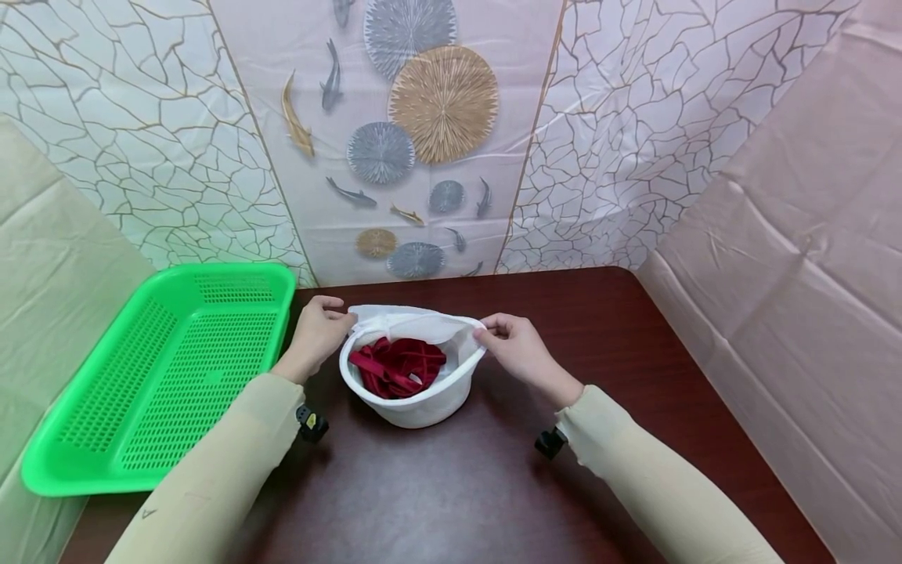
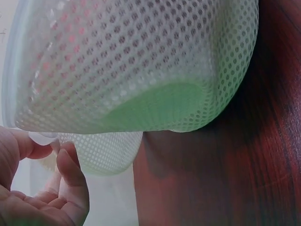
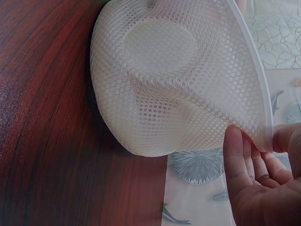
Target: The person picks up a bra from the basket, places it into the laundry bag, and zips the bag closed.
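Observation:
A white mesh laundry bag (image 1: 430, 407) stands on the table with its top open and its lid flap folded up at the back. Inside lies a crumpled dark red garment (image 1: 402, 368) with narrow straps; its exact kind cannot be told. My left hand (image 1: 317, 333) is at the bag's left rim, and in the left wrist view its thumb and finger pinch a small pale bit of the edge. At the opposite side, my right hand (image 1: 521, 352) pinches the rim. The right wrist view shows that thumb and fingers on the mesh (image 3: 155, 108) beside the zip edge.
A green plastic basket (image 1: 211, 376) with slotted walls stands at the left, close to my left forearm. The dark wooden table (image 1: 599, 345) ends at a patterned cloth backdrop (image 1: 423, 219). Pale cloth walls (image 1: 775, 274) close off both sides.

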The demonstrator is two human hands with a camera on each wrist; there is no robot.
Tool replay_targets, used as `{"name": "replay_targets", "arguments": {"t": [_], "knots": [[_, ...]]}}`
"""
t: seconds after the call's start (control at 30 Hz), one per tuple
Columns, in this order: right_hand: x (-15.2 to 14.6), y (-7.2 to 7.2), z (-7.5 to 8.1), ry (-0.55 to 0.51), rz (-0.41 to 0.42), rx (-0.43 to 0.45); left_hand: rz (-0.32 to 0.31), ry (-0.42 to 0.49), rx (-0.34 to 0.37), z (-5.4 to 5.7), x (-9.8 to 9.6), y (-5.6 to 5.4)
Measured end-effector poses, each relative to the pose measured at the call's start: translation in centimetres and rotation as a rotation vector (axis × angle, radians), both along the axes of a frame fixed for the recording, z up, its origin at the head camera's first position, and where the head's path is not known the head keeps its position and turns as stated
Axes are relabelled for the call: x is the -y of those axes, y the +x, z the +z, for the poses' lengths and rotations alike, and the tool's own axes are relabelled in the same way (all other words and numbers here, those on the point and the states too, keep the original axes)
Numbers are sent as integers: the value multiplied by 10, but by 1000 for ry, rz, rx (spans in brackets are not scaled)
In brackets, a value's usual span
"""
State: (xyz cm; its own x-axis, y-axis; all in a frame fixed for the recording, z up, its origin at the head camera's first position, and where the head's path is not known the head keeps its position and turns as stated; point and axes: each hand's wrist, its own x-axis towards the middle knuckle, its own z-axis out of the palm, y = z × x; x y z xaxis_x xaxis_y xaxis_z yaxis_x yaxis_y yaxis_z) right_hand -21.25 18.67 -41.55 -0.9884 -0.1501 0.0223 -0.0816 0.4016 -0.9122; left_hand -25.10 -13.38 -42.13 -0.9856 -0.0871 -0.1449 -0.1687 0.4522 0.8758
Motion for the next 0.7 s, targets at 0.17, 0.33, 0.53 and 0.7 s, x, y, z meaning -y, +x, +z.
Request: {"name": "replay_targets", "arguments": {"t": [0.17, 0.33, 0.53, 0.7], "knots": [[0, 2, 1, 14, -9, -15, 0, 15, -29, 2, 0, 2], [0, 3, 1, 16, -4, -24, 8, 31, -53, 6, -1, 5], [4, 8, 11, 12, 9, -17, -6, 40, -121, 8, -1, 7], [6, 11, 17, 19, 6, -15, -24, 68, -202, 8, -1, 9]]}}
